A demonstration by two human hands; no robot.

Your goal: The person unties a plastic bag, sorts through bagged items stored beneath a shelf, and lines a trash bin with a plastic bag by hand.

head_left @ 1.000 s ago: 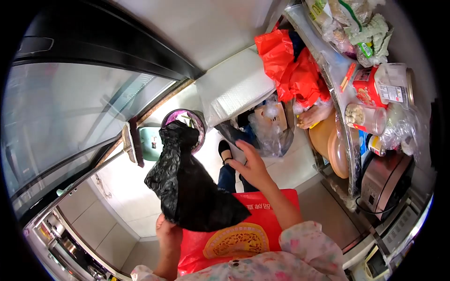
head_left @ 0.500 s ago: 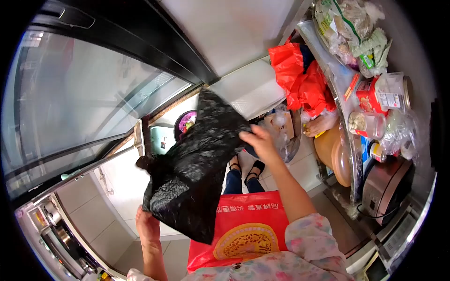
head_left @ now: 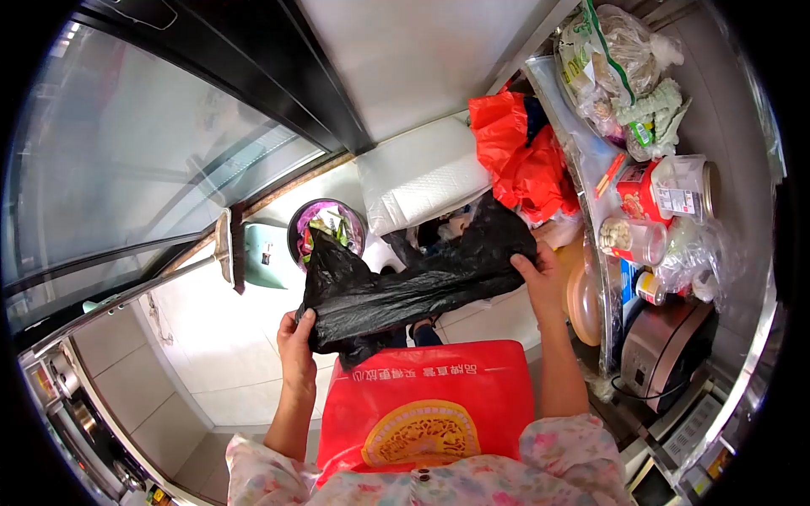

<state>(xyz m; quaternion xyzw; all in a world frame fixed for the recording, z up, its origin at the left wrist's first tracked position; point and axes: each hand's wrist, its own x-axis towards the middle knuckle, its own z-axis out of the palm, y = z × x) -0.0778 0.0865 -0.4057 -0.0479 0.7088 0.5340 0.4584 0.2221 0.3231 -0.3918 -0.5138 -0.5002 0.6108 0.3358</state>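
Bag (head_left: pixel 396 304), black, is pinched by your left hand (head_left: pixel 295 339) and right hand (head_left: pixel 544 274); spreading seems the step, next likely needing tight holding.

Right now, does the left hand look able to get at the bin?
Probably not without letting go: the left hand grips one end of the black bag, which partly overlaps the bin in view. The bin also seems to sit well below the hand.
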